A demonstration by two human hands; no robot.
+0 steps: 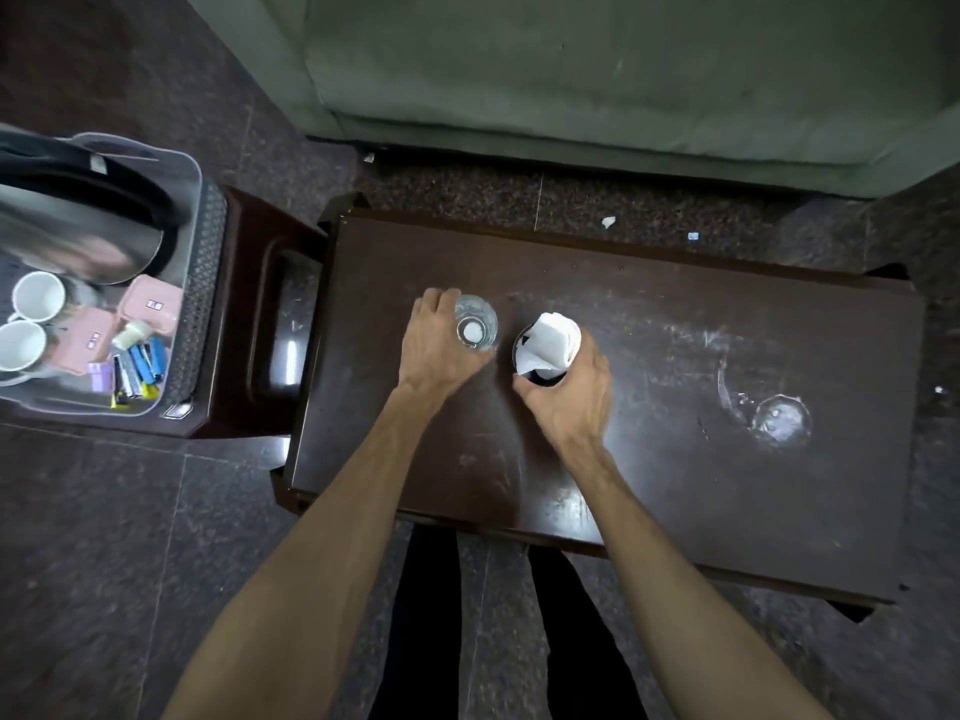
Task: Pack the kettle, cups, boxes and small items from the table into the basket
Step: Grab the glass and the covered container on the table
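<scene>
On the dark wooden table [649, 459], my left hand [441, 345] is wrapped around a clear plastic bottle with a white cap [475, 330], seen from above. Just to its right, my right hand [566, 392] grips a dark cup stuffed with white paper napkins [548, 340]. A clear glass [782, 420] stands alone near the table's right end. At the far left, the grey basket [200, 241] holds the steel kettle [78, 226], two white cups [31, 319], two pink boxes [148, 306] and several small items such as lighters [140, 363].
The basket rests on a dark stool [249, 314] beside the table's left end. A green sofa [597, 70] runs along the far side. The table top is scratched and marked with white rings. My legs show below the table's near edge.
</scene>
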